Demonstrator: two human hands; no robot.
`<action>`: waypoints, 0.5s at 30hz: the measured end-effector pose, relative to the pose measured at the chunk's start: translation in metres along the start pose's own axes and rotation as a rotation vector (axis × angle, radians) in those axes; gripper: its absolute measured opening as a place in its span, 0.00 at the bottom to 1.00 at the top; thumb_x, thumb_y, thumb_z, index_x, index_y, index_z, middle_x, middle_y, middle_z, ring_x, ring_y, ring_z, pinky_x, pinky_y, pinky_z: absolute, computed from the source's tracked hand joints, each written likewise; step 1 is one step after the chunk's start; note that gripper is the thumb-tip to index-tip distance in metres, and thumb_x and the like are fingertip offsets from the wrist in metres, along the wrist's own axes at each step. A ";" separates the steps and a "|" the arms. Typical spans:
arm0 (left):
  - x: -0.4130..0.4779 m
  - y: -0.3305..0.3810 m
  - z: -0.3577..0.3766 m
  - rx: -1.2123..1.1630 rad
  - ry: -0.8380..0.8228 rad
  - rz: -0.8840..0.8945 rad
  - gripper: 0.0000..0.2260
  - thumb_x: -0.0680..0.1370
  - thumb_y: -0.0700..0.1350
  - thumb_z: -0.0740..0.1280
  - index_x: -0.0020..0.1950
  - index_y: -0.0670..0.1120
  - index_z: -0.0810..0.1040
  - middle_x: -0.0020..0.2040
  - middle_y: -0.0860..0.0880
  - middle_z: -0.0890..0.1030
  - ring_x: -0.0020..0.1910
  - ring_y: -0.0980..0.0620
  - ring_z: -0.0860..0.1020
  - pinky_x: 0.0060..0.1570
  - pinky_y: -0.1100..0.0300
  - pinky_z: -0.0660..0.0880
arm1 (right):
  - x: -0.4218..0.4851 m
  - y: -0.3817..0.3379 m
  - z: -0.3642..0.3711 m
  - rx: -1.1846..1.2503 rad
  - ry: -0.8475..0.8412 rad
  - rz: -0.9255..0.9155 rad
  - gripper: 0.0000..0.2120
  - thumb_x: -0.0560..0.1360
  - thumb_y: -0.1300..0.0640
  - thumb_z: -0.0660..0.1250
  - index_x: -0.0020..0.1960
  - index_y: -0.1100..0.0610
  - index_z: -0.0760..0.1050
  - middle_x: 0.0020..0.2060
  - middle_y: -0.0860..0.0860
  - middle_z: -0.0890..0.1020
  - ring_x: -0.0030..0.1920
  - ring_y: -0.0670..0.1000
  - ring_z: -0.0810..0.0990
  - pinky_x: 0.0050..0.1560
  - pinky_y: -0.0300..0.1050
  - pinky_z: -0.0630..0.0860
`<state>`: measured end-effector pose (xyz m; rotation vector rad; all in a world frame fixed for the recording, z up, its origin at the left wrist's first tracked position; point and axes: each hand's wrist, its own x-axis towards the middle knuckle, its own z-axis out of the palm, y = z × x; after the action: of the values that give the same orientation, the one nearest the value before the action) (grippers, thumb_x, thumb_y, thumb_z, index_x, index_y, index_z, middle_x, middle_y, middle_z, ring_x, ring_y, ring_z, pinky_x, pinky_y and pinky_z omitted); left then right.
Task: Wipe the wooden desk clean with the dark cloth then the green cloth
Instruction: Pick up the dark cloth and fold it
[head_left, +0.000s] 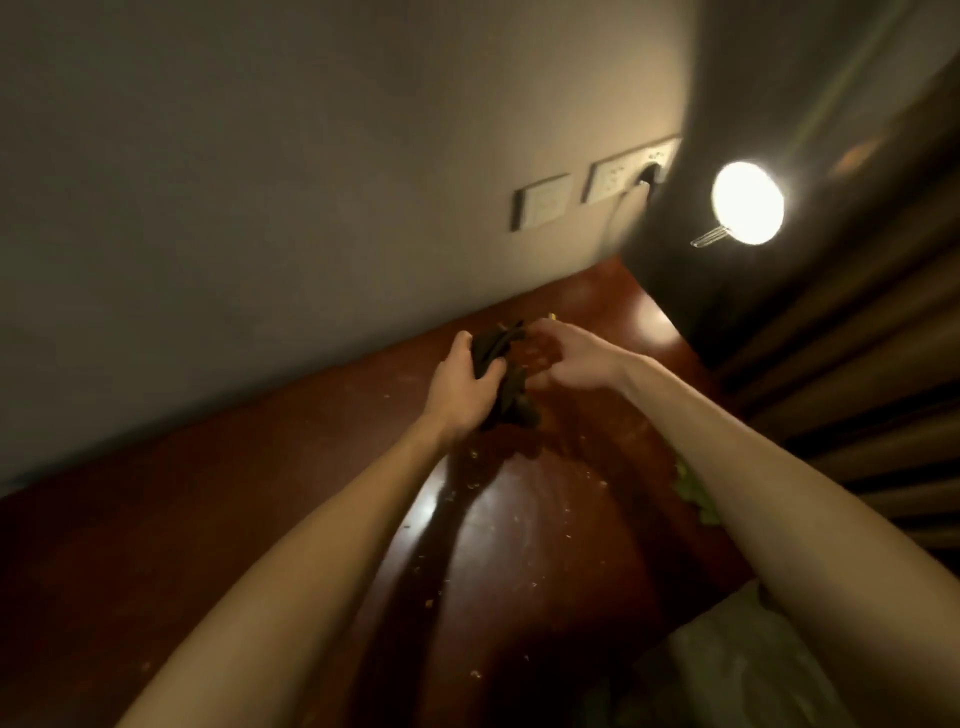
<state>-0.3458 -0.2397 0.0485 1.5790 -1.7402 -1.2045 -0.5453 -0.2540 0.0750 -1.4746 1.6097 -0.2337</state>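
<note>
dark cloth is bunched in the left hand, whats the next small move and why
Probably lower the dark cloth in the left hand flat onto the desk and begin wiping: it is held bunched above the wood, and crumbs lie scattered right beneath it. The right hand sits beside it; its grip is unclear.

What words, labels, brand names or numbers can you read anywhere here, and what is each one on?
No text here can be read.
Socket plate: faint marks, too blurred to read.
Switch plate: a faint mark, too blurred to read.
Dark cloth and wooden desk: no writing shows.
</note>
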 end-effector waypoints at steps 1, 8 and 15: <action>-0.004 -0.003 -0.013 -0.072 0.046 -0.032 0.12 0.83 0.48 0.68 0.62 0.43 0.72 0.55 0.46 0.82 0.56 0.42 0.81 0.53 0.49 0.77 | 0.008 -0.023 0.019 -0.017 -0.023 -0.057 0.29 0.71 0.67 0.77 0.70 0.59 0.74 0.60 0.56 0.82 0.59 0.55 0.82 0.59 0.53 0.80; -0.051 -0.082 -0.140 -0.194 0.181 -0.274 0.11 0.89 0.52 0.56 0.63 0.46 0.70 0.60 0.45 0.80 0.61 0.43 0.79 0.56 0.52 0.74 | 0.048 -0.147 0.170 -0.162 -0.001 -0.231 0.16 0.76 0.61 0.74 0.62 0.58 0.77 0.57 0.57 0.82 0.56 0.58 0.81 0.54 0.49 0.76; -0.135 -0.198 -0.253 -0.093 0.456 -0.445 0.07 0.86 0.49 0.65 0.61 0.48 0.73 0.57 0.46 0.82 0.55 0.45 0.82 0.51 0.52 0.78 | 0.046 -0.234 0.312 -0.167 -0.014 -0.345 0.05 0.77 0.64 0.66 0.45 0.57 0.71 0.47 0.58 0.75 0.49 0.62 0.77 0.46 0.50 0.69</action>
<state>-0.0047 -0.1680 0.0293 2.0533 -1.0661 -0.9854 -0.1563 -0.2247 0.0326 -1.8773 1.3824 -0.2865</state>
